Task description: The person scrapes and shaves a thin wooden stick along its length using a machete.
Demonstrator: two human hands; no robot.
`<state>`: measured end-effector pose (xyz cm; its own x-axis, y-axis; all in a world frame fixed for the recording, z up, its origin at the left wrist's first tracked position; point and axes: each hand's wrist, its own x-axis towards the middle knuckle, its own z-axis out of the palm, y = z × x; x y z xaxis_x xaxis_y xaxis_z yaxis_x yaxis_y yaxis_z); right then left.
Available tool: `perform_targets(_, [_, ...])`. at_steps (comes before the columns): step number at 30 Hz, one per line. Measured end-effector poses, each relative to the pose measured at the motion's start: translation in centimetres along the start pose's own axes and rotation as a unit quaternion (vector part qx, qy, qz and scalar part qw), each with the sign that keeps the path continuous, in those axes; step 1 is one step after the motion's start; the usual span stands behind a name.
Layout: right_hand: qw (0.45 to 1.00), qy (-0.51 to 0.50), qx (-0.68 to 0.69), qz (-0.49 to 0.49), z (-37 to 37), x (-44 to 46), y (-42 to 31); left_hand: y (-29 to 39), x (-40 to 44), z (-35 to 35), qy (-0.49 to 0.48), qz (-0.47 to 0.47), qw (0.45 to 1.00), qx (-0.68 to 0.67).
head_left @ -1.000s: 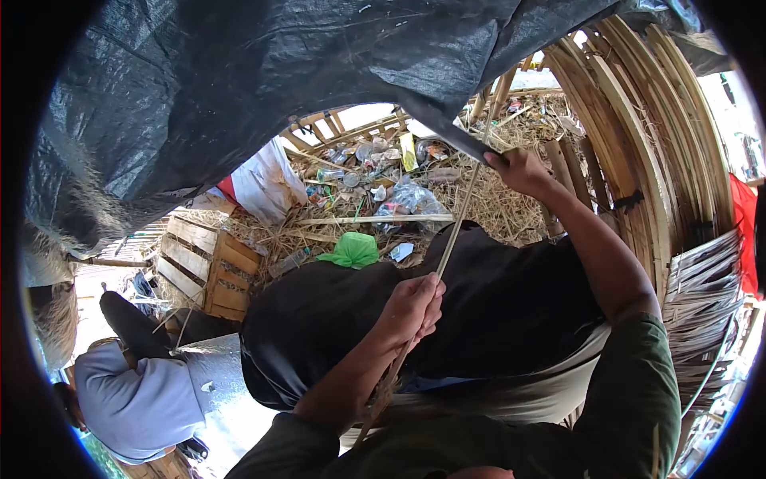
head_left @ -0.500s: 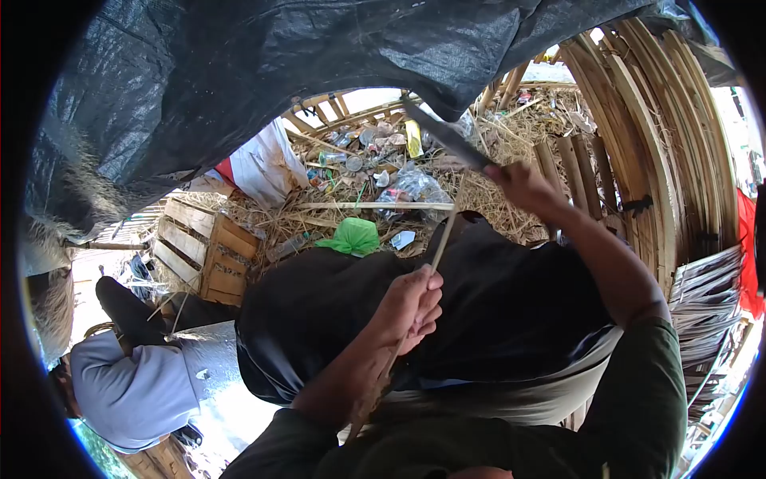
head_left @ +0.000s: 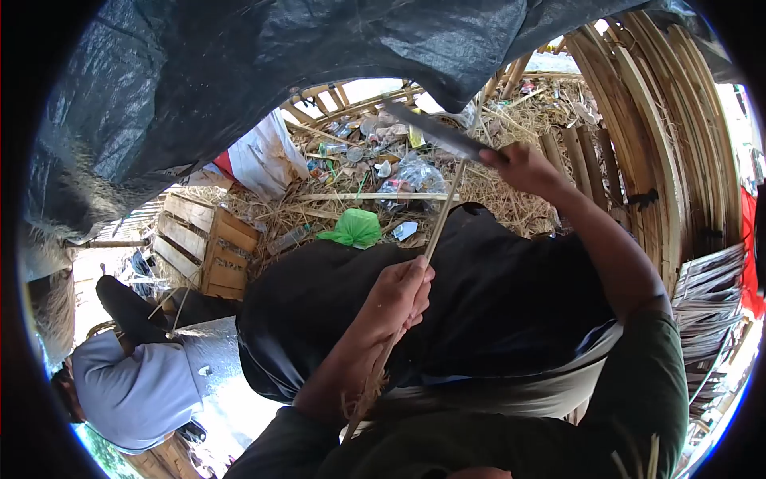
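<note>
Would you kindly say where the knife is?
In the head view, the knife is above and right of centre, in the right hand, crossing the thin strip.

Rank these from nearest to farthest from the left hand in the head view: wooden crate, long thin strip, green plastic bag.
1. Long thin strip: gripped in the left hand.
2. Green plastic bag: beyond the hand, slightly to its left.
3. Wooden crate: well off to the left.

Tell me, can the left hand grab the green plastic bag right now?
Probably not: the left hand is closed around the thin stick, and a dark-trousered leg lies between that hand and the green plastic bag.
</note>
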<state>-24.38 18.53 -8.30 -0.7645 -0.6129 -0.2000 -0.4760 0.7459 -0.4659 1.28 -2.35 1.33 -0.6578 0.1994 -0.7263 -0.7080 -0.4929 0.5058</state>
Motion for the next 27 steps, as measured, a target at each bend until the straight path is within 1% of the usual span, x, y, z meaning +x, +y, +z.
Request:
perform_targets(1, [0.996, -0.028, -0.015, 0.084, -1.5, 0.0, -1.0, 0.1, -0.1, 0.1, -0.003, 0.003, 1.0, 0.001])
perform_targets(2, [0.965, 0.064, -0.242, -0.077, -0.7, -0.9, -0.5, 0.1, -0.2, 0.3, -0.006, 0.004, 1.0, 0.0])
perform_targets(3, [0.849, 0.15, -0.448, -0.235, 0.5, -1.3, 0.4, 0.1, -0.2, 0.3, -0.006, 0.008, 1.0, -0.002])
perform_targets(4, [0.659, 0.224, -0.612, -0.376, 1.0, -1.9, 0.2, 0.1, 0.0, 0.1, 0.002, 0.006, 1.0, -0.012])
perform_targets(5, [0.826, 0.123, -0.44, -0.331, 1.8, -2.2, -0.1, -0.2, 0.2, -0.3, 0.012, 0.001, 1.0, -0.023])
perform_targets(6, [0.936, 0.059, -0.228, -0.26, 2.2, -2.5, -1.0, -0.3, 0.4, -0.6, 0.022, -0.002, 0.999, -0.029])
perform_targets(7, [0.891, 0.161, -0.293, -0.308, 2.9, -1.9, -0.8, -0.3, 0.4, -0.7, 0.014, 0.001, 0.999, -0.038])
perform_targets(8, [0.963, 0.016, -0.176, -0.201, 2.1, -1.5, -0.2, -0.1, 0.2, -0.4, 0.009, 0.001, 1.0, -0.03])
perform_targets(9, [0.978, -0.059, -0.161, -0.12, 0.4, -0.4, -0.2, 0.1, -0.2, 0.0, 0.003, 0.002, 1.0, -0.022])
perform_targets(10, [0.982, -0.11, -0.142, -0.049, -0.9, 0.1, -0.1, 0.1, -0.5, 0.5, -0.001, 0.003, 1.0, -0.02])
perform_targets(11, [0.983, -0.122, -0.137, -0.023, -1.2, 0.2, -0.3, 0.2, -0.4, 0.8, 0.001, 0.005, 1.0, -0.002])
perform_targets(14, [0.999, 0.0, 0.007, -0.052, 1.7, -3.1, -3.1, -0.1, 0.1, 0.3, 0.017, -0.006, 0.999, -0.027])
perform_targets(15, [0.998, -0.01, -0.023, -0.049, 1.0, -3.3, -4.7, -0.6, 0.2, -0.1, 0.026, -0.012, 0.999, -0.024])
perform_targets(18, [0.996, -0.081, -0.026, 0.036, -1.6, -0.6, -3.0, -0.2, -0.2, 0.2, 0.027, 0.008, 1.0, 0.003])
perform_targets(19, [0.988, -0.07, 0.059, 0.122, -2.4, -0.4, -2.9, 0.0, -0.5, 0.3, 0.028, 0.009, 0.999, 0.021])
perform_targets(22, [0.999, 0.047, 0.008, 0.024, -0.3, -2.1, -3.6, 0.2, -0.6, 0.4, 0.035, 0.025, 0.997, 0.058])
perform_targets(24, [1.0, -0.009, 0.017, -0.01, 0.0, -2.3, -3.8, -0.1, -0.3, -0.7, 0.048, 0.043, 0.994, 0.084])
perform_targets(26, [0.997, -0.068, 0.027, -0.038, 0.0, -2.4, -4.5, 0.3, -0.3, -0.6, 0.04, 0.037, 0.998, 0.043])
perform_targets(27, [0.997, -0.062, 0.043, -0.006, -0.5, -2.4, -4.7, 0.3, -0.5, -0.3, 0.033, 0.03, 0.999, 0.022])
